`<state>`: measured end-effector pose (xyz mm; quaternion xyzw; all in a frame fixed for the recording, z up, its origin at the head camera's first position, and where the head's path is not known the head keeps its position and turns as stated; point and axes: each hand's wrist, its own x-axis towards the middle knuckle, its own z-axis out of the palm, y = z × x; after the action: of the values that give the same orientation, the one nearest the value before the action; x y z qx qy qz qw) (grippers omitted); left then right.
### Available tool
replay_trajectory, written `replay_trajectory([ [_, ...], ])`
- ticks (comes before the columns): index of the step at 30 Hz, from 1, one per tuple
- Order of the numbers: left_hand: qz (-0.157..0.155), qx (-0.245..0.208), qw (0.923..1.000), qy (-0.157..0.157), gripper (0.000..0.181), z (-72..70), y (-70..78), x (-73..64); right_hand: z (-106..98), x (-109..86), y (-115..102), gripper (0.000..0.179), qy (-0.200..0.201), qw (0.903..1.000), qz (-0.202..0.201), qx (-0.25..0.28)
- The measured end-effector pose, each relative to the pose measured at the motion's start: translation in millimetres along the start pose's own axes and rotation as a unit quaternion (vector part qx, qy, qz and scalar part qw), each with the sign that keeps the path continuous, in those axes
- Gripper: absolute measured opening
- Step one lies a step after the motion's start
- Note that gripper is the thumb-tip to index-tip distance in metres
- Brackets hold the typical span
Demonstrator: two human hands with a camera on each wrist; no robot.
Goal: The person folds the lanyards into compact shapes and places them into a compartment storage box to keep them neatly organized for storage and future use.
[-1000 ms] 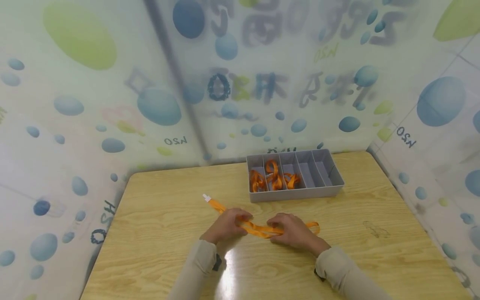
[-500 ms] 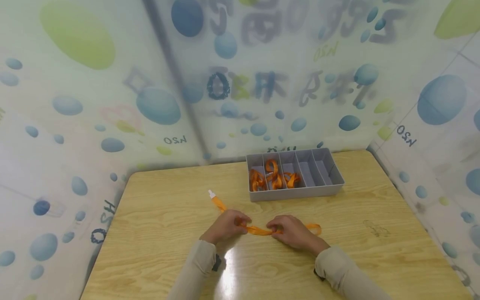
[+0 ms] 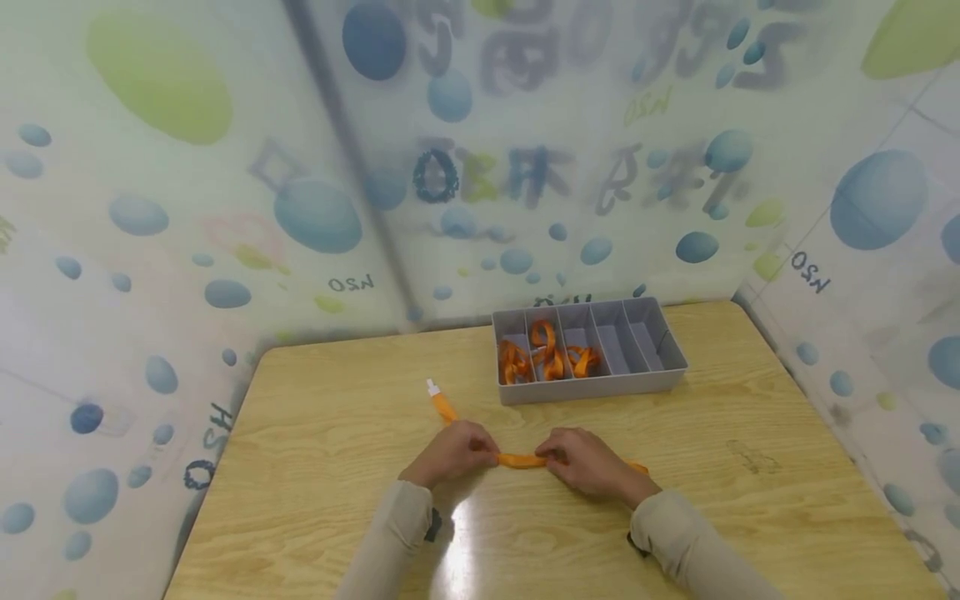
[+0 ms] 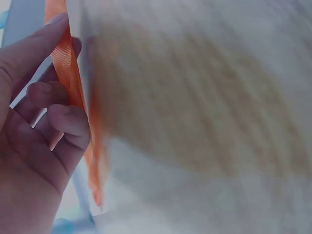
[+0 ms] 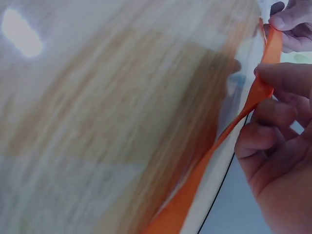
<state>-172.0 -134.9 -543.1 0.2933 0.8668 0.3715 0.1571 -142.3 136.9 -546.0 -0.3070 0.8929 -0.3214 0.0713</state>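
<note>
An orange lanyard (image 3: 521,461) stretches between both hands above the wooden table, its halves gathered into one narrow band. My left hand (image 3: 456,450) pinches it between thumb and fingers; the white clip end (image 3: 432,387) points away past that hand. A short way to the right, my right hand (image 3: 588,467) pinches the same band with thumb and forefinger. The rest trails out beyond the right hand, mostly covered by it in the head view. In the right wrist view the trailing strap (image 5: 183,204) looks twisted just past the fingers.
A grey divided tray (image 3: 592,388) stands at the back of the table (image 3: 322,433). Orange lanyards lie coiled in its left (image 3: 514,362), second (image 3: 551,354) and third (image 3: 583,361) compartments. Patterned walls (image 3: 480,167) border the table behind and at the sides.
Between the hands the lanyard went from two spread strands to one taut, narrow band. The white clip end swung right and away, and the loop at the right drew in behind the right hand.
</note>
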Motion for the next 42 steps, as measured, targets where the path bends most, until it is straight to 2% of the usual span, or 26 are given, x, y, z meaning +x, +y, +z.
replay_trajectory([
  [6, 0.001, -0.017, 0.9998, 0.009, 0.004, -8.8, 15.8, 2.4, 0.8, 2.7, 1.1, 0.018, 0.02, 0.9998, -0.008, -0.002],
  [9, 0.018, -0.009, 0.9996, 0.019, 0.006, -12.6, 24.1, 3.9, 1.5, 4.5, 0.3, 0.016, 0.018, 0.9994, -0.002, 0.03],
  [12, 0.04, 0.002, 0.9987, 0.032, 0.007, -14.8, 31.2, 6.0, 1.1, 6.6, -3.1, 0.013, 0.006, 0.9963, 0.013, 0.085],
  [15, 0.05, -0.013, 0.9979, 0.038, 0.008, -17.0, 38.7, 7.8, 0.1, 8.6, -7.9, 0.012, -0.01, 0.99, 0.025, 0.139],
  [19, 0.048, -0.047, 0.997, 0.039, 0.009, -21.3, 49.1, 7.7, -3.6, 10.9, -14.3, 0.025, -0.015, 0.9782, 0.03, 0.205],
  [23, 0.057, -0.067, 0.995, 0.047, 0.01, -26.6, 56.9, 7.0, -10.0, 12.9, -19.5, 0.031, -0.003, 0.9621, 0.009, 0.272],
  [26, 0.063, -0.083, 0.9931, 0.054, 0.01, -30.7, 60.7, 6.6, -14.2, 14.3, -23.1, 0.029, 0.002, 0.9503, -0.013, 0.311],
  [29, 0.063, -0.097, 0.9915, 0.061, 0.012, -34.4, 63.3, 6.0, -16.4, 15.0, -25.7, 0.026, 0.002, 0.9434, -0.028, 0.33],
  [36, 0.07, -0.11, 0.9884, 0.078, 0.012, -41.0, 66.0, 5.1, -24.1, 14.2, -33.9, 0.022, 0.003, 0.9371, -0.038, 0.347],
  [39, 0.067, -0.129, 0.9864, 0.077, 0.012, -48.5, 80.4, 0.1, -29.5, 13.0, -37.9, 0.02, 0.002, 0.9336, -0.036, 0.356],
  [42, 0.056, -0.154, 0.9838, 0.073, 0.012, -51.1, 85.6, -1.2, -35.6, 12.0, -41.4, 0.02, 0.003, 0.928, -0.037, 0.371],
])
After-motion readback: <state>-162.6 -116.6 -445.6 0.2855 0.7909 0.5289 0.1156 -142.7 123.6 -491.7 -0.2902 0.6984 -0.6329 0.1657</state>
